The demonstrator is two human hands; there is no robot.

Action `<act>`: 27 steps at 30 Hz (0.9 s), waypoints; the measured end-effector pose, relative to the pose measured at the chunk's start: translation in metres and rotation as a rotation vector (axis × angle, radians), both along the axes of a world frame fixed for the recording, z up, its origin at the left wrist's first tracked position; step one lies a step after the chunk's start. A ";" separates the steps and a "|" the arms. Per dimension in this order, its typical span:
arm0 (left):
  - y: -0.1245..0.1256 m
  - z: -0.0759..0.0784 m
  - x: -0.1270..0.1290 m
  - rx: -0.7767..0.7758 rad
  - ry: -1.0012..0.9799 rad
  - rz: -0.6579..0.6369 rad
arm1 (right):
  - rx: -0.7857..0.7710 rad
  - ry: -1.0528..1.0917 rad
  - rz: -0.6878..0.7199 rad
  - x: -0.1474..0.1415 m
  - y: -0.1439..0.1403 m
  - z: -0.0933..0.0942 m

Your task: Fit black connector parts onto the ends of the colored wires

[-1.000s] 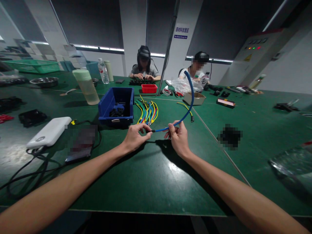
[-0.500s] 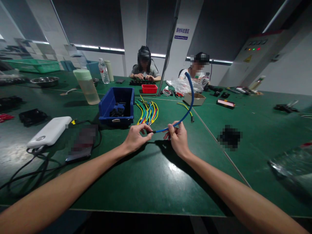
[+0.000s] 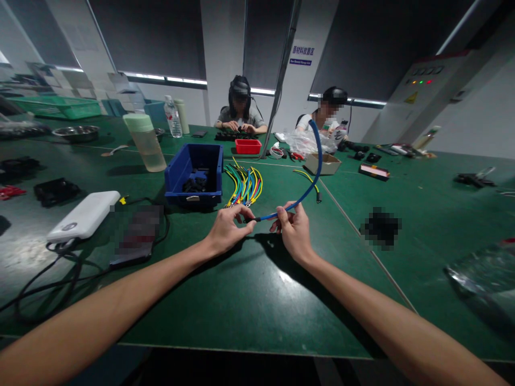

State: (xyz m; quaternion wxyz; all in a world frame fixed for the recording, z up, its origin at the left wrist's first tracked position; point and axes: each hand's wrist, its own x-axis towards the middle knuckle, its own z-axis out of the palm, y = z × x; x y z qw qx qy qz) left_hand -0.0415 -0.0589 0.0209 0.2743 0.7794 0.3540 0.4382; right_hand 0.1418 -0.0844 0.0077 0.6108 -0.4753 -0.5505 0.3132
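Left grip point(image 3: 228, 229): we pinch the cable point(image 3: 320, 156) by its black end point(image 3: 258, 219) | right grip point(image 3: 295, 231): we hold its blue length | bench point(image 3: 249, 311): wires point(image 3: 243, 183) lie beside the bin point(image 3: 209, 200)

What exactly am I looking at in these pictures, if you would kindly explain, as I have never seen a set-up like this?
There is no machine at work here, just a person's two bare hands. The view comes from one camera worn on that person's head, looking forward and down, so the forearms enter from the bottom corners.

The left hand pinches the black end of a blue cable. The right hand holds it farther along, and the rest curves upward.

On the green table, beyond the hands, are a blue plastic bin with small black parts inside and, beside it, a bundle of coloured wires. A white power bank lies to the left. Two other people sit across the table.
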 end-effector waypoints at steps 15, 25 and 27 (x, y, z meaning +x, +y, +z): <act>-0.002 0.000 0.001 0.008 0.004 -0.013 | 0.002 0.070 0.008 -0.003 -0.001 0.000; -0.002 -0.001 0.002 0.012 0.006 -0.021 | 0.003 0.106 0.017 -0.003 -0.002 0.002; -0.002 -0.001 0.001 0.023 0.010 -0.032 | 0.000 0.113 0.018 -0.003 -0.001 0.003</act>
